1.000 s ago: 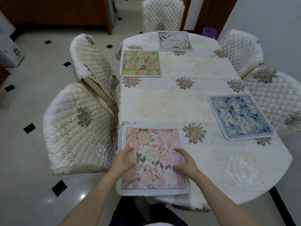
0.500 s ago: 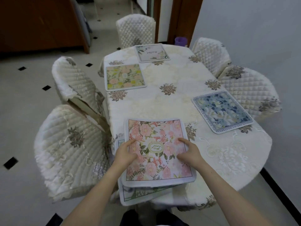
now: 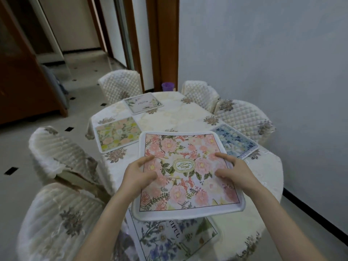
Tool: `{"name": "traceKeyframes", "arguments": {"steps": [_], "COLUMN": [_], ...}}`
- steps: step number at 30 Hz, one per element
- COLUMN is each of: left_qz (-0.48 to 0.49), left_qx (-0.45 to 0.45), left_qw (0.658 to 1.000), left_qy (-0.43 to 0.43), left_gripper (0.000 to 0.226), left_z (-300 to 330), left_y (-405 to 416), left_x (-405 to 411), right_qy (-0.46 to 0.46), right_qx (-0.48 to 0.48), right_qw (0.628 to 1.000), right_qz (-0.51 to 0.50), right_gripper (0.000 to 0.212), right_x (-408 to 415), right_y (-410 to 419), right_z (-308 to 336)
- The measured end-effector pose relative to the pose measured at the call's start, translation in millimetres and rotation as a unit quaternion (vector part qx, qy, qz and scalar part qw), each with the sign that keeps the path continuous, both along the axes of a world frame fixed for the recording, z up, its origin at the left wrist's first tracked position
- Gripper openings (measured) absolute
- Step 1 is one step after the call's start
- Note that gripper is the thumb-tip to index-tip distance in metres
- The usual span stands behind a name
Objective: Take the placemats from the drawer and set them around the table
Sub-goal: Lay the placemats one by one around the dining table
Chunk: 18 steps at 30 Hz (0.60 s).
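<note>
both hands (image 3: 140, 176) gripping pink placemat (image 3: 185, 176), table (image 3: 263, 178)

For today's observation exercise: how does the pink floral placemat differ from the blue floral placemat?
The pink floral placemat is held up by both hands, left hand and right hand; the blue floral placemat lies flat on the table, untouched. The pink one bears an oval emblem; none shows on the blue. Both are pale-bordered rounded squares.

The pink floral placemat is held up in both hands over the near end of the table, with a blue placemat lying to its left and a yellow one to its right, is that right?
Not quite: the sides are swapped. In the head view the blue placemat lies to the right of the pink floral placemat and the yellow one to its left. Left hand and right hand do hold it over the table.
</note>
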<state>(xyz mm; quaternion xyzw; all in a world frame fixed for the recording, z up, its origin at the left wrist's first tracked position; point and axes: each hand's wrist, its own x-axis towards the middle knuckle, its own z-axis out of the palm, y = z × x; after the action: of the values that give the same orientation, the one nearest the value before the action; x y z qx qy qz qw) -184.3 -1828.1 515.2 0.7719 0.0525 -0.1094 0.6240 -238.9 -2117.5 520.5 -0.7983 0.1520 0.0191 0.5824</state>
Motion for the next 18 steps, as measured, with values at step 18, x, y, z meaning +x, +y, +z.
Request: {"name": "traceKeyframes", "arguments": {"steps": [18], "left_qz": [-0.042], "left_qx": [-0.028], "left_qw": [0.999], "left_qy": [-0.008], "left_gripper": [0.056], "left_z": [30], "left_y": [-160], "left_x": [-81], "right_qy": [-0.043], "right_qx": [0.047], "right_qw": [0.996], "right_qz": [-0.061], "right_gripper": [0.053], "right_x": [-104], "right_y": [-158], "right_z": [13]}}
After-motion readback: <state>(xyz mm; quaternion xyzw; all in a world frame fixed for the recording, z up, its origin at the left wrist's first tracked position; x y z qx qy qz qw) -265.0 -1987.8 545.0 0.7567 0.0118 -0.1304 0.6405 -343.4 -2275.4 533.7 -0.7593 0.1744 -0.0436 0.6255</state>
